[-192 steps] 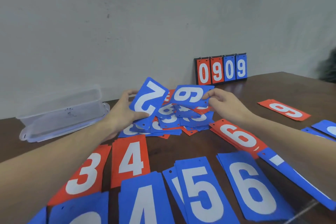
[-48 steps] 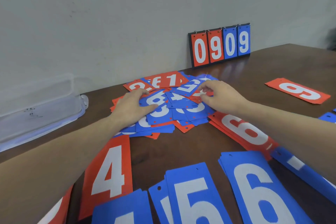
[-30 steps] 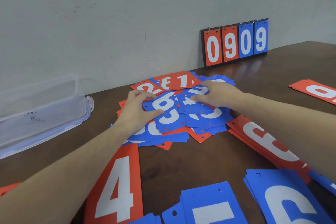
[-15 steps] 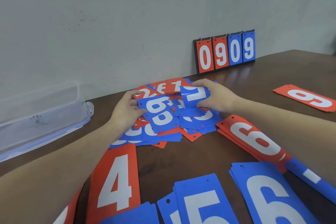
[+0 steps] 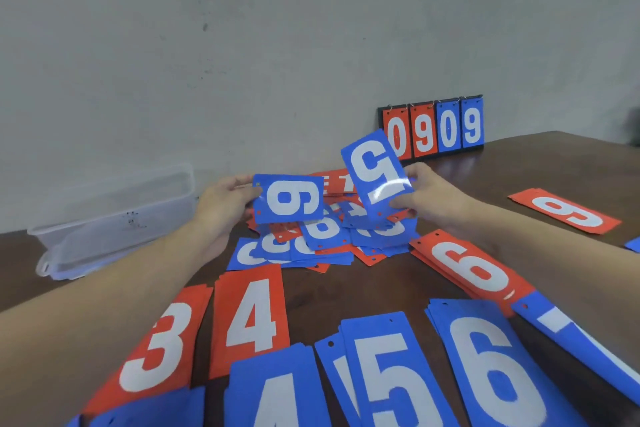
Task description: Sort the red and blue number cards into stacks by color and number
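Sorting | left hand (image 5: 221, 204) pinches blue 6 card (image 5: 288, 198) by its edge, face up for reading | right hand (image 5: 424, 199) grips blue 5 card (image 5: 377, 174), tilted upright | both above unsorted pile (image 5: 322, 236) | matching blue stacks lie nearer the person.

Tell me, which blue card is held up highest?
The blue 5 card in the right hand. It tilts above the sideways card in the left hand.

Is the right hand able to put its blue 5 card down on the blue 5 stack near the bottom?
Probably yes. The right hand pinches the blue 5 card above the messy pile, and the blue 5 stack lies uncovered nearer the person, with bare table between them and nothing in the way.
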{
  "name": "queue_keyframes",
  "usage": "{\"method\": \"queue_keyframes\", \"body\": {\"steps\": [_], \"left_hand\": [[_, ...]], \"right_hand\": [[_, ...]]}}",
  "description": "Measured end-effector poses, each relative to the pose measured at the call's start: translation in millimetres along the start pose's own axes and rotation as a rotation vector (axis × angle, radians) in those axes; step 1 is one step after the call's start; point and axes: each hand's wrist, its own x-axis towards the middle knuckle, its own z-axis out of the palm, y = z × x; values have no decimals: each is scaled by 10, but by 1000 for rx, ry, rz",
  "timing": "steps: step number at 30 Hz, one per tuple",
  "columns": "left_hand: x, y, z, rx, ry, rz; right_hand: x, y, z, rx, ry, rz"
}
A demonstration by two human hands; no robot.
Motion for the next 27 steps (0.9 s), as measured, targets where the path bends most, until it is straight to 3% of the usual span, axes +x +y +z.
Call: {"method": "queue_keyframes", "body": {"steps": [21,27], "left_hand": [[-852,269,-510,90,-241,29],[-960,288,-510,139,-311,5]], "right_hand": [[-942,-391,-63,59,-133,-24],[-1034,-395,-136,-43,-69,-62]]}}
